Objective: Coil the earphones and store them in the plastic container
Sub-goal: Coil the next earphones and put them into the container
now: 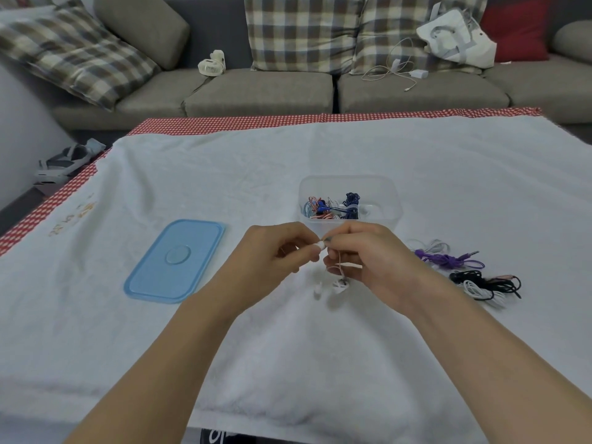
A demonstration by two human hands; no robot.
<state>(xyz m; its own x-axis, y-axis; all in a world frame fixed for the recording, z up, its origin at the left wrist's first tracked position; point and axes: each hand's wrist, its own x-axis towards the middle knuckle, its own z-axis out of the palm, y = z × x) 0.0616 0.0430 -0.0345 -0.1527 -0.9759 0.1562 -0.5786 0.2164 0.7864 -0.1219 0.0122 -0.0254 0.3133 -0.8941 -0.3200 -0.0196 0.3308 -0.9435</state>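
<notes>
My left hand (272, 251) and my right hand (368, 257) meet over the middle of the table, both pinching a pair of white earphones (336, 280). The thin cord loops under my right fingers and the two earbuds dangle just above the cloth. Right behind my hands stands the clear plastic container (387, 200), open, with several coiled earphones in blue, red and white inside. Its blue lid (174, 261) lies flat to the left.
Purple earphones (448, 259) and a black and white tangle of earphones (483, 285) lie on the white cloth (224, 174) to the right. A sofa with checked cushions, a small fan (211, 62) and a charger cable (397, 70) stands behind the table.
</notes>
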